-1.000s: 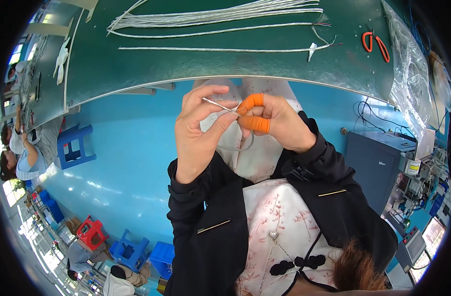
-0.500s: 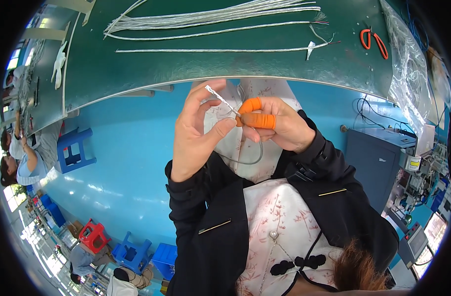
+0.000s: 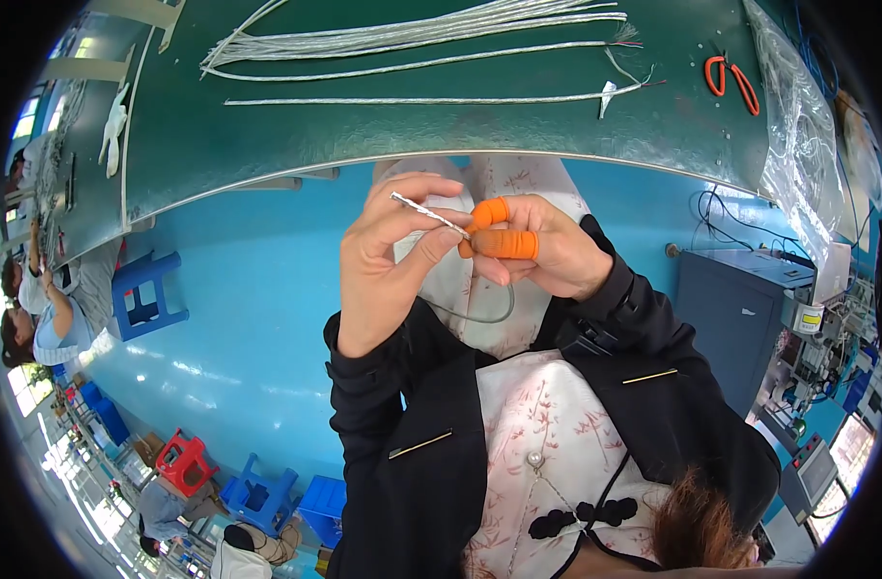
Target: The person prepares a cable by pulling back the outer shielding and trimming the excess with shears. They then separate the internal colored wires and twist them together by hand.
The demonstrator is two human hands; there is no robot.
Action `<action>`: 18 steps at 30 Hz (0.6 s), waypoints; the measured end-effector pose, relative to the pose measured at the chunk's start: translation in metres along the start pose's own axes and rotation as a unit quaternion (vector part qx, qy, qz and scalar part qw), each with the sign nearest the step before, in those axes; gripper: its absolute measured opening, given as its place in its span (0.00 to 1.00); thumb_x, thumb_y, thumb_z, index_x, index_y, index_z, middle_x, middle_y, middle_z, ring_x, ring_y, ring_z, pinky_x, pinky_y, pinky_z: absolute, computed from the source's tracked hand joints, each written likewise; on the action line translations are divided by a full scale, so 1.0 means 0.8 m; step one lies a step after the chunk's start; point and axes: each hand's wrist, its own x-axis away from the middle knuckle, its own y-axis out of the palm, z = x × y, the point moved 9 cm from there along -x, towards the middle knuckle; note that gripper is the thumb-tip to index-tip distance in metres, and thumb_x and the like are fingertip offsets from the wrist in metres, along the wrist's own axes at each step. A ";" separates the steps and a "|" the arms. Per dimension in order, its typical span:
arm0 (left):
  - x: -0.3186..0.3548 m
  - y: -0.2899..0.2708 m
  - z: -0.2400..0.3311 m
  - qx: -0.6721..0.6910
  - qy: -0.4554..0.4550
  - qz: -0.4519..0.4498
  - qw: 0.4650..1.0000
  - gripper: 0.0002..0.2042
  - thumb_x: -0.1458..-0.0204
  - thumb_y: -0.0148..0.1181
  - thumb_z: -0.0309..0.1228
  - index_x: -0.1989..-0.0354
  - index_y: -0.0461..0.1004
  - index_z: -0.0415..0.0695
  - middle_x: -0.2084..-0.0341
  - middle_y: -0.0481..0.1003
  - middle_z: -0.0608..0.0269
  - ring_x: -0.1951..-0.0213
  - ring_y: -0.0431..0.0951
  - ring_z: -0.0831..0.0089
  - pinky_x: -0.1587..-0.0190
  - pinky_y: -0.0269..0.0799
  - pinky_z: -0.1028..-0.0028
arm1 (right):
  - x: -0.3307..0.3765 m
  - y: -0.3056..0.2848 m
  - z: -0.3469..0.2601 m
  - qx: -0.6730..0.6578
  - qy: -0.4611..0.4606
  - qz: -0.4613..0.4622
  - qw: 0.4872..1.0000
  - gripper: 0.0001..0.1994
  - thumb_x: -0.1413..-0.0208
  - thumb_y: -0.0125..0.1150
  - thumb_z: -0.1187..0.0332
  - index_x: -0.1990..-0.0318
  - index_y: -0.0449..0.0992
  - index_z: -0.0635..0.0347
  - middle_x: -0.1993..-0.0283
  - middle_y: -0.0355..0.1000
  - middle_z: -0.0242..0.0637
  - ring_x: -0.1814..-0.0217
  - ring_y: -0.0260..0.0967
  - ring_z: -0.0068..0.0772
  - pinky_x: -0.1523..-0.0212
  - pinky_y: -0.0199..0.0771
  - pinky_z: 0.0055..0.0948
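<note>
A grey cable with a silvery, foil-wrapped end (image 3: 423,209) is held up between my hands, in front of the bench edge. Orange finger covers sit on the thumb and a finger of my right hand (image 3: 557,246), which pinches the cable just below the foil-wrapped part. My left hand (image 3: 383,265) has its thumb and forefinger closed on the foil-wrapped part, whose tip sticks out up and to the left. Below my fingers the cable's grey length curves down in a loop over my lap. The exact contact at the fingertips is partly hidden.
On the green bench (image 3: 364,130) lie a bundle of silvery cables (image 3: 412,39), one separate cable (image 3: 412,100) and red-handled scissors (image 3: 730,82). Clear plastic sheeting (image 3: 798,145) hangs at the right, above a grey cabinet (image 3: 730,309). Blue stools (image 3: 149,294) and co-workers are at the left.
My left fingers have closed in over the foil-wrapped end, and its tip has tilted lower and to the left. My right hand stays nearly in place, still pinching the cable.
</note>
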 end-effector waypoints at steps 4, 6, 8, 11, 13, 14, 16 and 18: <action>-0.004 -0.003 0.028 -0.181 0.062 0.043 0.981 0.05 0.56 0.59 0.18 0.70 0.76 0.40 0.63 0.76 0.60 0.53 0.70 0.61 0.54 0.65 0.69 | 0.001 0.000 -0.002 -0.014 0.002 -0.010 1.000 0.08 0.41 0.50 0.69 0.62 0.72 0.64 0.75 0.68 0.33 0.82 0.53 0.13 0.82 0.46 0.14; -0.003 0.000 0.033 -0.199 0.076 0.058 0.975 0.04 0.56 0.59 0.18 0.71 0.75 0.39 0.64 0.76 0.60 0.54 0.70 0.61 0.54 0.66 0.69 | 0.002 0.003 -0.002 -0.018 0.000 -0.016 1.000 0.08 0.41 0.50 0.69 0.62 0.71 0.64 0.75 0.68 0.33 0.83 0.51 0.13 0.82 0.46 0.14; 0.000 0.002 0.039 -0.233 0.100 0.085 0.964 0.03 0.56 0.58 0.18 0.72 0.74 0.38 0.65 0.76 0.61 0.57 0.71 0.60 0.56 0.66 0.70 | 0.004 0.002 -0.004 -0.046 -0.023 0.001 0.999 0.09 0.40 0.49 0.67 0.61 0.71 0.64 0.76 0.67 0.32 0.83 0.48 0.13 0.81 0.46 0.14; 0.003 0.005 0.031 -0.190 0.078 0.096 0.974 0.03 0.55 0.58 0.19 0.71 0.74 0.38 0.67 0.76 0.61 0.58 0.71 0.61 0.57 0.66 0.70 | 0.005 -0.003 -0.008 -0.065 -0.051 0.013 0.996 0.10 0.39 0.48 0.66 0.60 0.70 0.63 0.77 0.65 0.30 0.83 0.47 0.13 0.80 0.46 0.14; 0.009 0.005 0.025 -0.169 0.068 0.101 0.978 0.03 0.54 0.57 0.19 0.71 0.74 0.38 0.67 0.76 0.61 0.58 0.71 0.62 0.57 0.67 0.70 | 0.004 -0.005 -0.013 -0.081 -0.074 0.015 0.994 0.10 0.39 0.47 0.64 0.60 0.69 0.63 0.78 0.64 0.29 0.82 0.47 0.13 0.79 0.47 0.14; 0.014 0.005 0.016 -0.122 0.038 0.100 0.987 0.03 0.53 0.57 0.19 0.70 0.73 0.38 0.66 0.76 0.60 0.58 0.72 0.63 0.57 0.66 0.70 | 0.004 -0.007 -0.012 -0.080 -0.075 0.015 0.994 0.10 0.39 0.47 0.64 0.60 0.69 0.63 0.78 0.64 0.29 0.82 0.47 0.13 0.79 0.47 0.14; 0.024 0.006 -0.002 -0.027 -0.023 0.097 0.995 0.03 0.52 0.55 0.20 0.68 0.73 0.37 0.65 0.75 0.59 0.58 0.72 0.64 0.56 0.66 0.71 | 0.002 -0.008 -0.011 -0.076 -0.085 0.010 0.993 0.11 0.38 0.47 0.64 0.60 0.70 0.63 0.78 0.63 0.28 0.81 0.47 0.13 0.78 0.47 0.14; 0.030 0.005 -0.011 0.010 -0.054 0.084 0.995 0.05 0.51 0.55 0.21 0.66 0.73 0.38 0.63 0.75 0.59 0.58 0.72 0.65 0.54 0.65 0.71 | 0.002 -0.007 -0.013 -0.073 -0.090 0.005 0.993 0.11 0.38 0.47 0.63 0.60 0.70 0.63 0.79 0.63 0.28 0.81 0.47 0.13 0.78 0.47 0.14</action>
